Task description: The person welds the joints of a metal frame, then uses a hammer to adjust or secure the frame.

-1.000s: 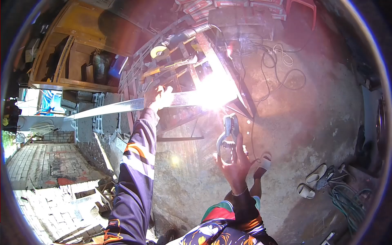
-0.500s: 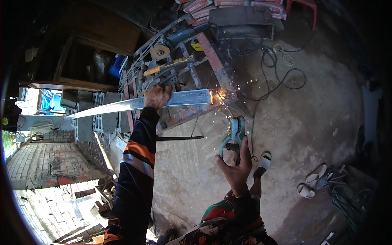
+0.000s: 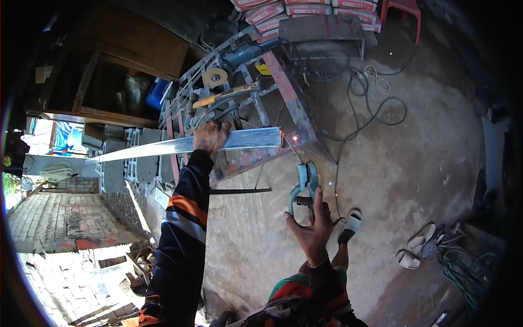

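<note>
Sparks (image 3: pixel 296 138) faded; right hand (image 3: pixel 313 229) grips electrode holder (image 3: pixel 305 182), left hand (image 3: pixel 211 136) clasps bar (image 3: pixel 158 146)

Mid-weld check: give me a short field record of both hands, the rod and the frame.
left hand: gripping steel tube, which lies across red frame
right hand: holding electrode holder, rod angled up
rod tip: at tube's end; contact unclear
glow: small orange spot there
on frame: angle grinder, hammer
floor: cables, sandals

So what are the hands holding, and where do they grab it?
The left hand grips the long metal bar partway along, nearer its glowing end. The right hand holds the welding clamp by its handle.
</note>
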Tool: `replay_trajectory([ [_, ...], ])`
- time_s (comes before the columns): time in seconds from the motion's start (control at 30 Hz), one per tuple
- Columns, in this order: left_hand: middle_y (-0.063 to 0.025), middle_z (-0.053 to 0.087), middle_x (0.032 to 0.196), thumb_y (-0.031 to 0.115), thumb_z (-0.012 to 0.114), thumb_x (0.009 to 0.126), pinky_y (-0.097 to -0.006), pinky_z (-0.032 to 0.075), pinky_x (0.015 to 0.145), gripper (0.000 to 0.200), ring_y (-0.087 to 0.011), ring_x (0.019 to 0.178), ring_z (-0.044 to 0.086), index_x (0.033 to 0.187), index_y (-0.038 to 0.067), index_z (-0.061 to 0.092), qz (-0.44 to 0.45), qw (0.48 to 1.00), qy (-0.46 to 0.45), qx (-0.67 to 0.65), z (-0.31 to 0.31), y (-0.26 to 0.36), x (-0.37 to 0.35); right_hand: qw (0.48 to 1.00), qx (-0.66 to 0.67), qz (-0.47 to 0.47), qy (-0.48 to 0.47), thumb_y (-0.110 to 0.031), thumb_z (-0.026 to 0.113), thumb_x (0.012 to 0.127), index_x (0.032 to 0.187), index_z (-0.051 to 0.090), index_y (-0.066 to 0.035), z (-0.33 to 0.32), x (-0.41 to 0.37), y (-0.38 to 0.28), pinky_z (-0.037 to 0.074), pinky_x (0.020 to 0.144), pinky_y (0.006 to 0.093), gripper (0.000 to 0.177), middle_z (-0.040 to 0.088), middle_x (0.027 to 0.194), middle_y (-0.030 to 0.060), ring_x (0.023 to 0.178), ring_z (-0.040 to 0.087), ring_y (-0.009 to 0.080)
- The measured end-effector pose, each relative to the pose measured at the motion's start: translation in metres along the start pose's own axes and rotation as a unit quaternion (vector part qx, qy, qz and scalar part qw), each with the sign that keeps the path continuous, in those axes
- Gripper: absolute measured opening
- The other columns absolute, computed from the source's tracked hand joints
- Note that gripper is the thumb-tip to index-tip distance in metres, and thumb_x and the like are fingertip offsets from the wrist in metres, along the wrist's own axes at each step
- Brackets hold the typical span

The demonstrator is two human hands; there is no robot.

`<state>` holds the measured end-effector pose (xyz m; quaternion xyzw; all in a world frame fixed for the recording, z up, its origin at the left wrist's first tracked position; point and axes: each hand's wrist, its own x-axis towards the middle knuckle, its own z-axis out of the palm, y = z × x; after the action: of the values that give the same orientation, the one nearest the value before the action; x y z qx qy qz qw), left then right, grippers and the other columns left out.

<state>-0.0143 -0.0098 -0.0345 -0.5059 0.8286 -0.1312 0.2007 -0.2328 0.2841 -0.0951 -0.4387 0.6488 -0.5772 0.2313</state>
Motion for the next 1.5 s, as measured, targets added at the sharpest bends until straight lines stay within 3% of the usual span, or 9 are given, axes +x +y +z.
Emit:
replay_trajectory([
  [0.83, -0.0138, 0.068, 0.090, 0.026, 0.045, 0.096, -0.0466, 0.056, 0.066, 0.020, -0.0350, 0.086, 0.070, 0.101, 0.019, 0.062, 0.016, 1.000, -0.007, 0.018, -0.0030, 0.0033, -0.0008, 1.000, -0.021, -0.015, 0.002, -0.016, 0.088, 0.063, 0.143, 0.047, -0.006, 0.0049, 0.0005, 0.0040, 0.052, 0.064, 0.0336, 0.091, 0.067, 0.090, 0.0100, 0.075, 0.064, 0.0226],
  [0.9, -0.0128, 0.069, 0.092, 0.034, 0.052, 0.092, -0.0476, 0.056, 0.068, 0.021, -0.0358, 0.088, 0.069, 0.100, 0.017, 0.060, 0.005, 1.000, -0.007, -0.019, -0.0009, -0.0003, 0.0002, 1.000, -0.024, -0.013, -0.002, -0.015, 0.088, 0.063, 0.143, 0.047, -0.005, 0.0047, 0.0013, 0.0034, 0.052, 0.064, 0.0336, 0.090, 0.067, 0.090, 0.0100, 0.075, 0.064, 0.0226],
  [1.1, -0.0120, 0.069, 0.091, 0.028, 0.047, 0.094, -0.0467, 0.056, 0.068, 0.019, -0.0347, 0.088, 0.069, 0.098, 0.018, 0.062, 0.006, 1.000, 0.011, 0.017, -0.0016, 0.0042, -0.0015, 1.000, -0.009, -0.002, -0.006, -0.015, 0.088, 0.064, 0.142, 0.047, -0.004, 0.0031, -0.0003, 0.0016, 0.052, 0.065, 0.0322, 0.089, 0.067, 0.093, 0.0095, 0.077, 0.064, 0.0210],
  [1.27, -0.0140, 0.069, 0.089, 0.029, 0.046, 0.094, -0.0477, 0.056, 0.067, 0.020, -0.0358, 0.085, 0.069, 0.096, 0.018, 0.063, 0.008, 0.999, 0.006, -0.034, -0.0036, 0.0000, -0.0016, 0.998, 0.057, -0.004, 0.029, -0.015, 0.089, 0.064, 0.143, 0.045, -0.002, -0.0004, 0.0023, -0.0021, 0.054, 0.069, 0.0322, 0.090, 0.067, 0.096, 0.0093, 0.080, 0.065, 0.0212],
  [1.5, -0.0149, 0.069, 0.088, 0.028, 0.045, 0.094, -0.0473, 0.056, 0.068, 0.021, -0.0366, 0.084, 0.069, 0.096, 0.019, 0.063, 0.006, 1.000, 0.002, -0.014, -0.0019, -0.0001, -0.0002, 0.999, 0.032, 0.000, 0.008, -0.014, 0.088, 0.065, 0.143, 0.045, -0.003, -0.0006, 0.0022, 0.0004, 0.054, 0.070, 0.0336, 0.090, 0.068, 0.098, 0.0101, 0.083, 0.066, 0.0225],
])
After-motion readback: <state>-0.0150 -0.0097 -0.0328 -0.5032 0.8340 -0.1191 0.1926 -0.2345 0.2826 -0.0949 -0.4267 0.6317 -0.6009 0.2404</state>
